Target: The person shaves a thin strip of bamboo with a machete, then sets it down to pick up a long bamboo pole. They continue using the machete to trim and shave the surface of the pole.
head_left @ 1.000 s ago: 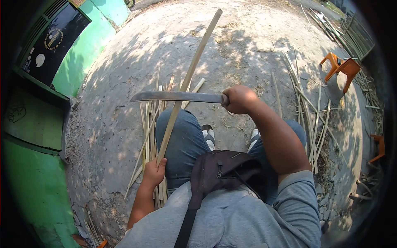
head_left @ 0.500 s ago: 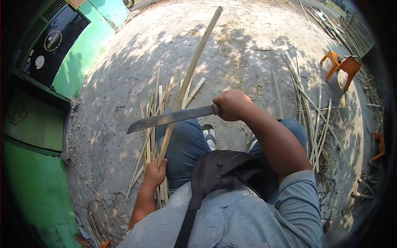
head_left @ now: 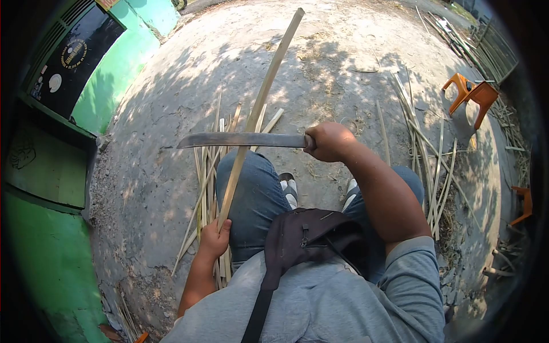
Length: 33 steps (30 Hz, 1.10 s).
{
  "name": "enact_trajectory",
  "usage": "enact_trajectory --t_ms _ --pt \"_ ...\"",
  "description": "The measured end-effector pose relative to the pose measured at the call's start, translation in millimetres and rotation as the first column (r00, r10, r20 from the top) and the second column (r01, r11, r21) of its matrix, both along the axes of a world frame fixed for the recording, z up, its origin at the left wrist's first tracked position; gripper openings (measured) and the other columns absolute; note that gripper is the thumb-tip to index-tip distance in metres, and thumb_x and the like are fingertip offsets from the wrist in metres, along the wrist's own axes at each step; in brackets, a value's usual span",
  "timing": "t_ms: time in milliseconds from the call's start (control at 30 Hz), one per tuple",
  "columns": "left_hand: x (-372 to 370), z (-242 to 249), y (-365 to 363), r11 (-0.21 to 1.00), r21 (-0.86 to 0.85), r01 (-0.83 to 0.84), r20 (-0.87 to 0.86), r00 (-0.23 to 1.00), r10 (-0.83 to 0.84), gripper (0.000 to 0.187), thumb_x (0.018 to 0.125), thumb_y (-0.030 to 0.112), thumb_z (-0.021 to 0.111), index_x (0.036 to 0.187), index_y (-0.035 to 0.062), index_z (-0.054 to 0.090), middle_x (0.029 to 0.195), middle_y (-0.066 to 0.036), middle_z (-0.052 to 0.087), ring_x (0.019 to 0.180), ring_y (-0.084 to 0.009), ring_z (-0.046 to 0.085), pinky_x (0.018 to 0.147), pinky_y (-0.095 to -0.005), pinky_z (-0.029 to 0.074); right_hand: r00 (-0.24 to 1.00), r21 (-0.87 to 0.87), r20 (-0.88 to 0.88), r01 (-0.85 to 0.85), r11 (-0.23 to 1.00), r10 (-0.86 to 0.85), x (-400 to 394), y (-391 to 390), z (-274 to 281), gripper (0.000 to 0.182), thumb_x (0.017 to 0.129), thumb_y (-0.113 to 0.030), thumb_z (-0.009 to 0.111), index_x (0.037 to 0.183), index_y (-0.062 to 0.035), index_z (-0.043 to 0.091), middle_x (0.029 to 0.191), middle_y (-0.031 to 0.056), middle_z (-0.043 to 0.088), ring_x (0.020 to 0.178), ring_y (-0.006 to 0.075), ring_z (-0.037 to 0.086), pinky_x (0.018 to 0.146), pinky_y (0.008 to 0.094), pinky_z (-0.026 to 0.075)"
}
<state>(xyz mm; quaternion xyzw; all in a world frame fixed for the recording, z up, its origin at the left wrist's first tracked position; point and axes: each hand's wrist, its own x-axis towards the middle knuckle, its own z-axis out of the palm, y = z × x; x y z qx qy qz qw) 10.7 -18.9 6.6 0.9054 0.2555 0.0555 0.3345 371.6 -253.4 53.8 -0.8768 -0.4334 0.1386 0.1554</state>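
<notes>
From where I stand, with clock positions read from the seated person's lap, the dark bag sits nearest, at the centre. Between nine and ten, the left hand is closed round the lower end of the long flat strip, thumb along its right side; the other fingers are partly hidden. The strip rises from that grip, slanting between twelve and one, over the bent left knee. The machete crosses above it, tip towards nine; whether they touch, I can't tell. The right hand, between twelve and one, has its fingers clenched on the handle. Loose strips lie between ten and eleven, more slats at two, and an orange stool beyond those.
</notes>
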Motion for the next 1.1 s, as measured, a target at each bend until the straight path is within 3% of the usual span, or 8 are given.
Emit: enact_trajectory --t_ms 367,767,967,1100 --pt "-2.2 -6.3 3.8 1.000 0.010 -0.027 -0.058 0.998 0.027 0.051 0.104 0.049 0.057 0.101 -0.0001 0.069 0.074 -0.024 0.066 0.072 -0.0444 0.067 0.066 -0.0463 0.051 1.000 0.019 -0.004 0.024 1.000 -0.024 1.3 -1.2 0.2 0.022 0.091 -0.029 0.061 0.097 -0.0140 0.076 0.092 0.0158 0.073 0.090 0.0373 0.070 0.083 0.0479 0.056" --pt "-4.9 -15.2 8.0 0.998 0.055 -0.014 -0.002 1.000 0.014 0.049 0.104 0.048 0.059 0.101 -0.0008 0.069 0.074 -0.024 0.066 0.072 -0.0435 0.068 0.065 -0.0459 0.051 1.000 0.051 0.014 0.001 0.999 -0.002 5.1 -0.4 -6.3 0.020 0.089 -0.028 0.064 0.095 -0.0139 0.076 0.090 0.0159 0.073 0.089 0.0376 0.070 0.081 0.0480 0.057" --pt "-2.5 -8.8 2.6 1.000 -0.026 -0.004 0.040 0.999 0.005 0.050 0.105 0.047 0.058 0.097 -0.0012 0.067 0.066 -0.017 0.062 0.061 -0.0271 0.063 0.061 -0.0410 0.049 0.999 0.056 -0.030 -0.008 0.998 0.009 4.0 0.2 -9.5 0.020 0.088 -0.029 0.066 0.096 -0.0137 0.076 0.091 0.0158 0.074 0.089 0.0378 0.070 0.081 0.0478 0.056" --pt "-0.8 -4.7 1.1 0.999 -0.033 -0.005 0.045 0.999 0.006 0.049 0.105 0.047 0.058 0.096 -0.0013 0.066 0.064 -0.015 0.061 0.060 -0.0238 0.060 0.060 -0.0398 0.048 0.999 0.058 -0.032 -0.015 0.998 0.017 4.3 1.5 -11.8 0.020 0.088 -0.029 0.066 0.097 -0.0141 0.076 0.091 0.0155 0.074 0.090 0.0374 0.070 0.082 0.0473 0.056"
